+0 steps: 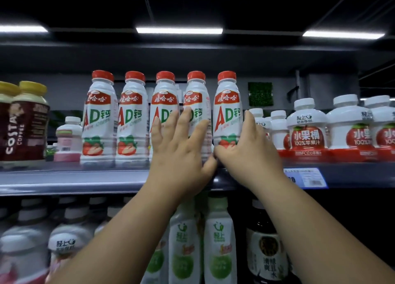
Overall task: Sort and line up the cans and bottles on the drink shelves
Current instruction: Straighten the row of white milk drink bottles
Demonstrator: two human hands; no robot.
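Low in the frame, white bottles with green labels [220, 241] and a dark bottle [266, 249] stand on the lower shelf, behind both forearms. At centre, the left hand [181, 147] lies flat with fingers spread against the third and fourth AD bottles, while the right hand [248, 149] curls its grip round the base of the fifth AD bottle [227, 110], thumb in front, fingers at its right side. The five red-capped AD bottles [100, 114] line the upper shelf [74, 176] edge across mid-frame, with Costa coffee bottles [25, 121] at far left and squat apple-juice bottles [307, 125] at right.
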